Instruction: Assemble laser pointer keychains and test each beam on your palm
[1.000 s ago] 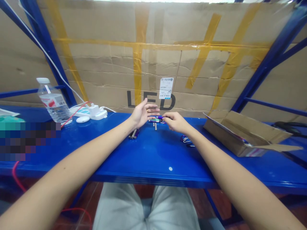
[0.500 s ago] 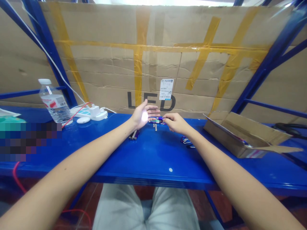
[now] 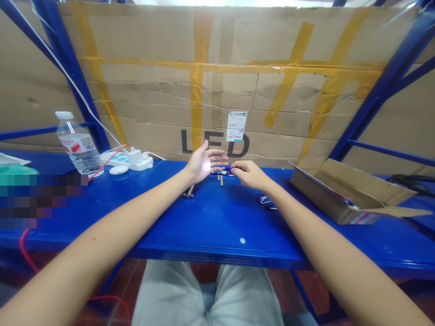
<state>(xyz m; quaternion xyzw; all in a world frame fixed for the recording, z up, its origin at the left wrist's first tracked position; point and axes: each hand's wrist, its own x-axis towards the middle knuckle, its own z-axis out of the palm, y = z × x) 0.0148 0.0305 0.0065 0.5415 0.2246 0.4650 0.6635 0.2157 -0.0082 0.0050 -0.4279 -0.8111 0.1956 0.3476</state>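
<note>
My right hand (image 3: 249, 174) is closed on a small purple keychain torch (image 3: 226, 170) and points it at my left hand. My left hand (image 3: 203, 164) is held up with its palm open and fingers stretched out, and a white spot of light falls on the palm. A few small button cells (image 3: 221, 180) sit stacked on the blue table (image 3: 217, 217) just below the torch. Two more small torches (image 3: 190, 191) lie under my left wrist. A purple clip or ring (image 3: 262, 198) lies by my right wrist.
An open cardboard box (image 3: 343, 190) stands at the right. At the left are a water bottle (image 3: 76, 145), a white power strip with a charger (image 3: 131, 159) and a white oval case (image 3: 118, 170). A taped cardboard wall marked LED (image 3: 217, 90) backs the table.
A spot of light has appeared on my left palm since a second ago. Both hands have stayed nearly still.
</note>
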